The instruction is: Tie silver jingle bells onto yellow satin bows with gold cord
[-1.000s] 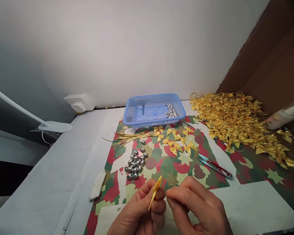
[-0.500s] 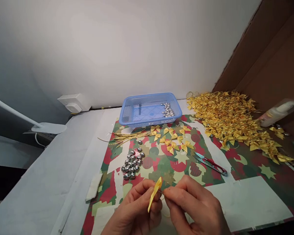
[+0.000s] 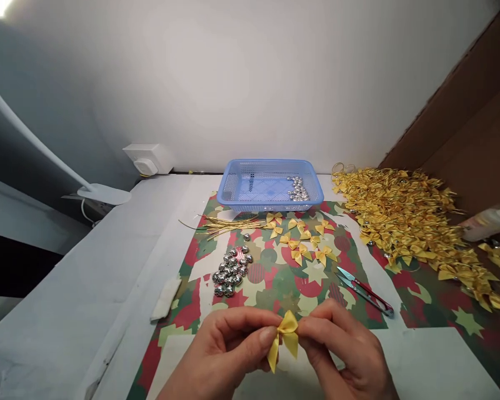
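Close up, the left hand pinches a yellow bow between thumb and finger, above the white sheet. The right hand has its fingertips close together at the bow's right side; I cannot tell if they pinch it too. Past the hands lie little red-handled snips on the right and round silver bells on the left. Farther back are more bows, thin gold strings and a blue basket with shiny silver balls inside.
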A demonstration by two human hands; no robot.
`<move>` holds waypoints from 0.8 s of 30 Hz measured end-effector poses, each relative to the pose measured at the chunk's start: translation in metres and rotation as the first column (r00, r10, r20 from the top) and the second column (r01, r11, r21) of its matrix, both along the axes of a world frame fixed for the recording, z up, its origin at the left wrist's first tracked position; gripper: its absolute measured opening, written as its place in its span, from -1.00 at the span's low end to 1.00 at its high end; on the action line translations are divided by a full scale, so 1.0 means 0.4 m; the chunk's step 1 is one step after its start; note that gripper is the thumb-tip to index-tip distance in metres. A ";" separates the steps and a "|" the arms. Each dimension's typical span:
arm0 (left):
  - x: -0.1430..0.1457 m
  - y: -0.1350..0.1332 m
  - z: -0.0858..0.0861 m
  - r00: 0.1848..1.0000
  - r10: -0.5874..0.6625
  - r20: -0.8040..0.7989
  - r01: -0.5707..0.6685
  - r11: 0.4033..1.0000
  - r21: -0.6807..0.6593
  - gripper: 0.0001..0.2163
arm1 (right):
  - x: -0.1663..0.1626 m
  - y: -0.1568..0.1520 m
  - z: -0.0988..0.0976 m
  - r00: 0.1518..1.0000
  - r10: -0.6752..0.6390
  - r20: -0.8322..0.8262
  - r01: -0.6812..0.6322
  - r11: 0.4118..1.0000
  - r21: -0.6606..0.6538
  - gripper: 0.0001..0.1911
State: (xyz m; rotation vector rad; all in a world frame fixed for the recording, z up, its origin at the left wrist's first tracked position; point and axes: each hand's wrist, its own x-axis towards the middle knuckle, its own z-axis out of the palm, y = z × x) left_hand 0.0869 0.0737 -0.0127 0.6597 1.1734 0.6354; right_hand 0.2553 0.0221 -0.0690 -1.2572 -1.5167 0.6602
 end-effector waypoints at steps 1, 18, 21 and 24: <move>-0.001 0.001 -0.003 1.000 -0.002 0.012 0.002 1.000 -0.008 -0.78 | 0.001 0.002 -0.002 1.000 0.005 -0.030 -0.005 1.000 -0.011 -0.82; -0.002 0.012 -0.009 0.959 -0.092 0.267 0.133 0.981 -0.142 -0.83 | 0.000 0.008 -0.025 0.972 0.036 -0.232 -0.059 0.994 -0.091 -0.86; -0.001 0.011 -0.006 0.961 -0.086 0.261 0.129 0.980 -0.151 -0.82 | 0.002 0.007 -0.028 0.982 0.037 -0.187 -0.048 0.997 -0.053 -0.86; -0.001 0.010 -0.012 0.959 -0.080 0.272 0.122 0.982 -0.144 -0.81 | 0.004 0.007 -0.033 0.989 0.031 -0.147 -0.034 0.999 -0.016 -0.86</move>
